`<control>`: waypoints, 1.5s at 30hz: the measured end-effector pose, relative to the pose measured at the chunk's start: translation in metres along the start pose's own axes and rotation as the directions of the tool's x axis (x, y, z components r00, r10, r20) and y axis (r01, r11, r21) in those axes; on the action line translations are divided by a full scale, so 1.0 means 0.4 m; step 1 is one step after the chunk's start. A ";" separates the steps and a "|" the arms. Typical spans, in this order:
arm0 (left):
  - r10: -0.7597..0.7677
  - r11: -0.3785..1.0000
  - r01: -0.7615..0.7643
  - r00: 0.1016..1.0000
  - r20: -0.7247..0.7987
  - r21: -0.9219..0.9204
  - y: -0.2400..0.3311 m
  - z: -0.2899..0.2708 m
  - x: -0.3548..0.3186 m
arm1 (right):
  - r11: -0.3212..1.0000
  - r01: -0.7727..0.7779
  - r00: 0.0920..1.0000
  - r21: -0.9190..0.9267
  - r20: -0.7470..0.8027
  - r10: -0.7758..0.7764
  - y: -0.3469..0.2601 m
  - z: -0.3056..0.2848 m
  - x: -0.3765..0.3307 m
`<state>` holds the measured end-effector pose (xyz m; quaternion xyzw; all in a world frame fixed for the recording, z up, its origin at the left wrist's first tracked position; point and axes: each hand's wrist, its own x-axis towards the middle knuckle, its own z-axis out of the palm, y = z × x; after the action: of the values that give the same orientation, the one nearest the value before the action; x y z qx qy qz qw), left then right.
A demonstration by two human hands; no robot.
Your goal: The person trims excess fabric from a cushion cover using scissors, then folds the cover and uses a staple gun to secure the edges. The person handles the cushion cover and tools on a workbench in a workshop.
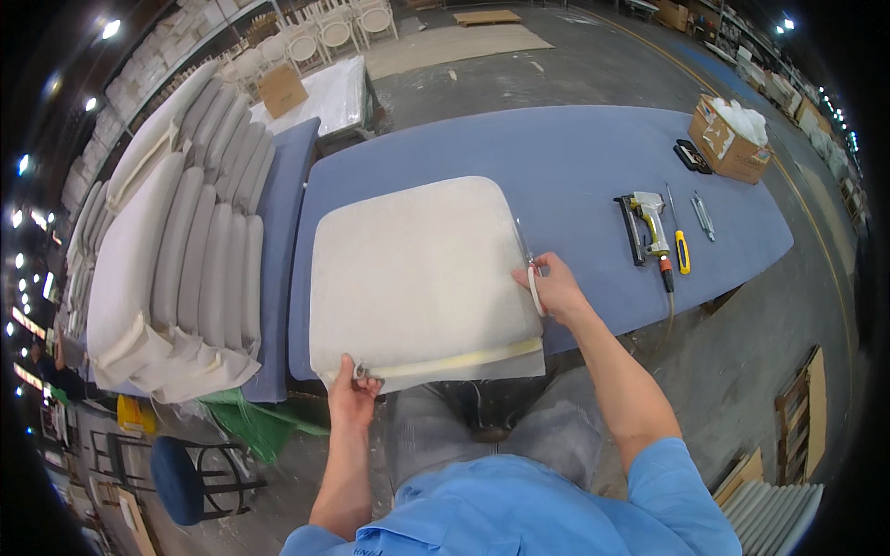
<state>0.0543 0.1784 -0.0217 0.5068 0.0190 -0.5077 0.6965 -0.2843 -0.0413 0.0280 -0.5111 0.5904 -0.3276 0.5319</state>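
Observation:
An off-white upholstered seat pad (417, 278) lies on the blue padded table, with a strip of yellow foam and a loose flap of fabric (491, 365) along its near edge. My left hand (352, 397) is closed at the near left corner, thumb up, pinching the fabric there. Something small and metallic shows by its fingers, too small to make out. At the pad's right edge, my right hand (559, 287) grips a pair of scissors (534, 283) by the pale handles. Their blades point away from me, alongside the pad.
Right of the pad lie a staple gun (652, 227) with an air hose, a yellow-handled screwdriver (683, 250), and a slim metal tool (703, 217). A black case (692, 156) and a cardboard box (728, 144) stand beyond. Stacked pads (176, 241) rise at left, near a blue stool (176, 482).

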 end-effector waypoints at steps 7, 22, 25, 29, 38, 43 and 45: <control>0.345 0.875 -0.374 0.927 0.146 0.306 0.265 0.001 0.097 | 0.986 0.163 0.986 0.031 -0.049 -0.161 0.089 0.190 -0.175; -0.486 0.874 0.460 0.824 0.291 0.158 -0.179 0.002 -0.251 | 0.950 -0.152 0.870 0.275 0.492 -0.003 0.173 -0.115 -0.436; -0.456 0.890 0.434 0.828 0.327 0.143 -0.226 0.037 -0.246 | 0.972 -0.150 0.796 0.180 0.605 0.011 0.174 -0.122 -0.461; -0.470 0.883 0.448 0.829 0.304 0.143 -0.245 0.086 -0.235 | 0.985 -0.134 0.733 0.107 0.680 0.026 0.178 -0.119 -0.490; -0.451 0.887 0.383 0.835 0.315 0.257 -0.266 0.137 -0.210 | 0.984 -0.102 0.662 -0.145 0.729 0.176 0.175 -0.108 -0.494; -0.434 0.889 0.343 0.843 0.319 0.303 -0.260 0.131 -0.207 | 0.948 -0.063 0.604 -0.313 0.744 0.286 0.115 -0.097 -0.456; -0.438 0.886 0.345 0.844 0.311 0.311 -0.256 0.129 -0.206 | 0.939 -0.048 0.591 -0.339 0.749 0.301 0.102 -0.093 -0.444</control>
<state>-0.0852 0.2004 -0.0223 0.4677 -0.0723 -0.7250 0.5005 -0.3462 0.1326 0.0503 -0.6120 0.3827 0.0744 0.6881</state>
